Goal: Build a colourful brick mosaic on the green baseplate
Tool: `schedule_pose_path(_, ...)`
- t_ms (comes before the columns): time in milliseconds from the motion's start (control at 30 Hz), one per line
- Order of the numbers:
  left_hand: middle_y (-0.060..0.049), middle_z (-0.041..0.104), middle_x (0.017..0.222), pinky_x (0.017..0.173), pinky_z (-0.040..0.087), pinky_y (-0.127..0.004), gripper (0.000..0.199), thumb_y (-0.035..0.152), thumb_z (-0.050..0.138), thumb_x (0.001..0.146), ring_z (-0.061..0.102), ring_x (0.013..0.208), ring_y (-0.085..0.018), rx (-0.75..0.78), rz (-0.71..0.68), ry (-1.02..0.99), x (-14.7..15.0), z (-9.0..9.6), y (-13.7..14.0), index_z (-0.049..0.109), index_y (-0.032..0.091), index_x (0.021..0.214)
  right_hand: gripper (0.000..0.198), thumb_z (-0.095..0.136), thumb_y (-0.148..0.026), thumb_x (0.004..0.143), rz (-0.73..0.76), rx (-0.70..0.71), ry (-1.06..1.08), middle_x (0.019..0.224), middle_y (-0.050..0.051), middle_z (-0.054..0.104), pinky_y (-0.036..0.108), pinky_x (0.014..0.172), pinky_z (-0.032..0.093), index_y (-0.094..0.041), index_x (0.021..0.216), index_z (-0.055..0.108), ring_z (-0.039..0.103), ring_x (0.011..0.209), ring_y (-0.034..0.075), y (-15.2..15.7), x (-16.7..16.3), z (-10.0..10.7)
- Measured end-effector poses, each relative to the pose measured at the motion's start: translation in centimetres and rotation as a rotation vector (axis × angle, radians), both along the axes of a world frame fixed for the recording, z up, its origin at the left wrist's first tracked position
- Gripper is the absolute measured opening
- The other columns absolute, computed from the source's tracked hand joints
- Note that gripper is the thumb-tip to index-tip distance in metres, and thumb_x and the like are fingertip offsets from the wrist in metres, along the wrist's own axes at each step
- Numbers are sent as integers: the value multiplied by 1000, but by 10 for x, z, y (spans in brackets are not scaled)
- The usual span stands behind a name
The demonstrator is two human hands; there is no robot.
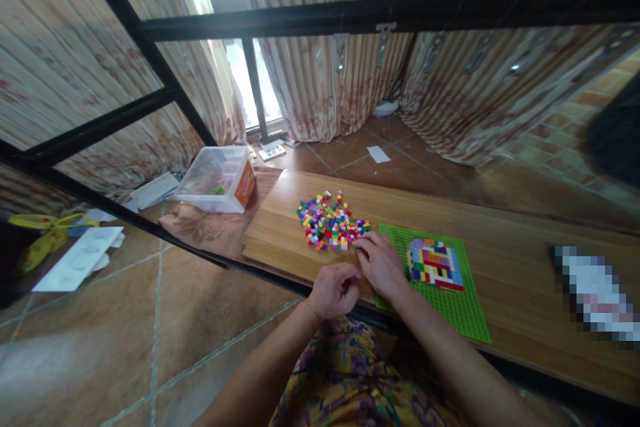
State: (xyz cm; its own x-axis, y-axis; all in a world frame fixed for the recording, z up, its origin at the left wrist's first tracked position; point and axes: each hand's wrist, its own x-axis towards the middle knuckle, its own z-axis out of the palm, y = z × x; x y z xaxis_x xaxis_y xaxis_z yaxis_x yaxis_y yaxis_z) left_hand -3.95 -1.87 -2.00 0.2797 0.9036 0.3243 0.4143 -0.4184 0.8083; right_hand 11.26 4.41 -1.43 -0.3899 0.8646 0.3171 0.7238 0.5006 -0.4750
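Many small building bricks (327, 220) in mixed colours lie in a loose pile on the wooden board. My right hand (384, 265) is at the pile's right edge, its fingers pinched together, and a bit of green brick shows at the tips. Curled into a loose fist, my left hand (334, 290) sits at the board's near edge, left of the right hand; whatever may be inside its fingers is hidden. Beside my right hand lies a green baseplate (473, 307). On it stands a low, blocky build of multicoloured bricks (436, 265), with rows of red, yellow, white and blue.
A clear plastic box (215, 177) with an orange label and a few pieces inside stands left of the wooden board (520, 267). A blurred-out object (595, 293) lies at the right. Black metal bars (320, 19) cross in front of the curtains. White packaging (80, 259) is on the floor.
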Motion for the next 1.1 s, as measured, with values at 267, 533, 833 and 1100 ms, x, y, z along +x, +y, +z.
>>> schedule_pose_path(267,-1,58,67,63,45,-24,14,9,50,72,54,62,-14,14,15,-65,0,3,0,60,19,77,27,61,-34,87,33,24,-66,117,11,60,43,92,45,-24,111,68,52,107,27,10,-13,1)
schedule_pose_path(533,-2,60,69,66,47,-24,12,11,50,75,55,64,-14,15,-3,-91,0,0,0,58,19,74,18,64,-33,85,124,-24,-60,120,10,59,44,94,44,-25,100,68,51,110,27,8,-5,4)
schedule_pose_path(833,-2,59,72,63,44,-24,13,17,49,86,53,63,-13,-27,76,-169,0,7,-2,61,18,80,17,63,-33,86,110,-33,-12,120,10,60,44,96,45,-22,98,68,51,112,27,6,-4,2)
schedule_pose_path(1100,-1,58,80,68,47,-24,15,32,54,90,54,71,-14,-168,278,-361,-1,7,7,58,18,93,20,60,-31,87,-10,-42,121,104,9,68,40,90,47,-22,104,63,61,98,24,-17,4,13)
